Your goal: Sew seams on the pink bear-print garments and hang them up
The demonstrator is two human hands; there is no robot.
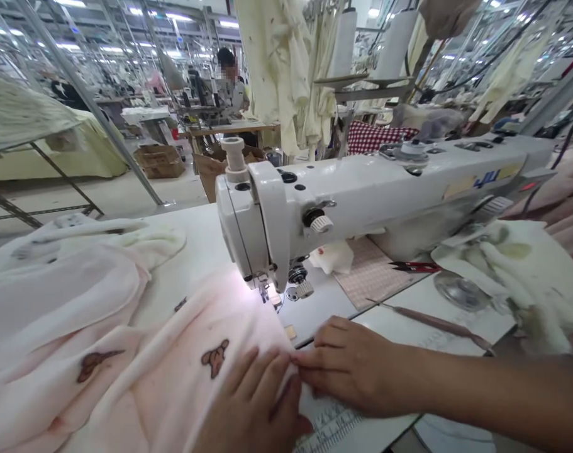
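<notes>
A pale pink fabric piece (pixel 182 352) with brown bear prints lies under the lit needle area (pixel 266 292) of a white sewing machine (pixel 352 189). My left hand (pixel 255 402) rests on the fabric close to its right edge, fingers laid out over the cloth; what its thumb touches is unclear. Just right of it, my right hand (pixel 356 365) pinches that edge between thumb and fingers, in front of the needle. Loose folds of the pink fabric spread out to the left of both hands.
On the table right of the machine lie red-handled thread snips (pixel 416 267), a pointed awl-like tool (pixel 437 323), a clear round dish (pixel 463 290) and printed white cloth (pixel 541 258). A ruler scale (pixel 331 428) runs along the front. Behind, a co-worker (pixel 229 82) sits at another machine.
</notes>
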